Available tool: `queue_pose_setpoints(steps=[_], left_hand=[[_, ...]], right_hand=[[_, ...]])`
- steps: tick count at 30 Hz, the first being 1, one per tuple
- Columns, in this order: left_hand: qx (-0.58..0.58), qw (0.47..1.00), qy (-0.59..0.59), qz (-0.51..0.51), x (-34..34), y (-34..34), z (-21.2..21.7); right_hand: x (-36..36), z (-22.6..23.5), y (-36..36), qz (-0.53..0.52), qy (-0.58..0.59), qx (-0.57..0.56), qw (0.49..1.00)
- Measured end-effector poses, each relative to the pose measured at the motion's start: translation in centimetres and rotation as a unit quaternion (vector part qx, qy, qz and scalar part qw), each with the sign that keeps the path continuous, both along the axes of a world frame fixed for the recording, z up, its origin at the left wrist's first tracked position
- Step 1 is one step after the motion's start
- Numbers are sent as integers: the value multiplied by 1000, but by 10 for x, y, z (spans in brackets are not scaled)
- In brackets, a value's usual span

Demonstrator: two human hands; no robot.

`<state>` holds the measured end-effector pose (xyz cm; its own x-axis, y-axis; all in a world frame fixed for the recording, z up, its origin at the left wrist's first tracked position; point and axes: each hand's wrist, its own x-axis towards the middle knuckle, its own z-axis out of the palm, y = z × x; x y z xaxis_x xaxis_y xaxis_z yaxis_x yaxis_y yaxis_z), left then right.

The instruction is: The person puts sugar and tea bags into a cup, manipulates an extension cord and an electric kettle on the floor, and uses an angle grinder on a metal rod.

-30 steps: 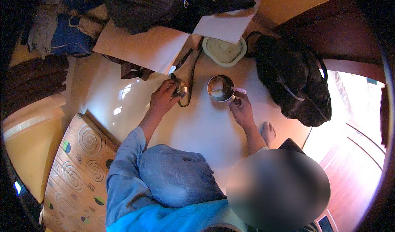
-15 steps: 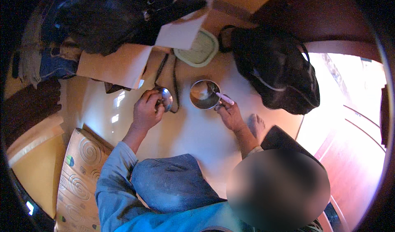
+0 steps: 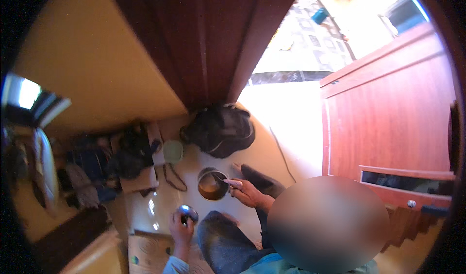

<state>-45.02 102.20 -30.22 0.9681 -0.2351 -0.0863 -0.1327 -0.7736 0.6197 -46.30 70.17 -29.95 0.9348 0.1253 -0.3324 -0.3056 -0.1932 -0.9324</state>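
Note:
A round metal pot (image 3: 201, 190) is in front of me, above the pale floor or resting on it; I cannot tell which. Something brownish lies inside it. My right hand (image 3: 248, 194) is at its right rim, fingers closed round a pale pinkish handle (image 3: 234, 182). A thin dark shaft seems to run from that handle into the pot. Lower and to the left, my left hand (image 3: 180, 229) grips a small, shiny, rounded metal piece (image 3: 188, 212), like a lid or small bowl. Blur hides its exact kind and the left fingertips.
Beyond the pot sits a black bag (image 3: 221, 131), with a pale green container (image 3: 173, 151) and a dark strap (image 3: 174, 178) to its left. Dark clothes and boxes fill the far left. A reddish wooden door (image 3: 388, 114) stands at the right beside a bright doorway.
The view has swung toward the doorway, so the pot, bag and boxes appear farther left and lower. My left hand with the metal piece is now nearer my knee. Both hands keep their grip.

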Motion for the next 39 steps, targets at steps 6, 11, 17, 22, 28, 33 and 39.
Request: queue_pose_setpoints(steps=[6,11,17,22,28,33,39], left_hand=[[-8,994,3,-110,-4,-98,137],[15,993,-31,-115,17,-191,171],[-33,984,-34,-170,68,-362,232],[-133,966,-114,-189,135,-500,240],[-161,973,-111,-123,236,-652,228],[-139,982,-79,-98,337,-756,220],[-108,989,-45,-96,448,-840,234]], right_hand=[[-49,146,-143,-85,-35,-36,995],[-79,212,-252,-151,12,-88,984],[-98,247,-374,-296,-24,-73,952],[-64,253,-471,-318,20,-58,946],[36,263,-558,-396,-29,32,917],[120,267,-629,-413,-35,63,908],[226,264,-733,-425,-19,55,903]])
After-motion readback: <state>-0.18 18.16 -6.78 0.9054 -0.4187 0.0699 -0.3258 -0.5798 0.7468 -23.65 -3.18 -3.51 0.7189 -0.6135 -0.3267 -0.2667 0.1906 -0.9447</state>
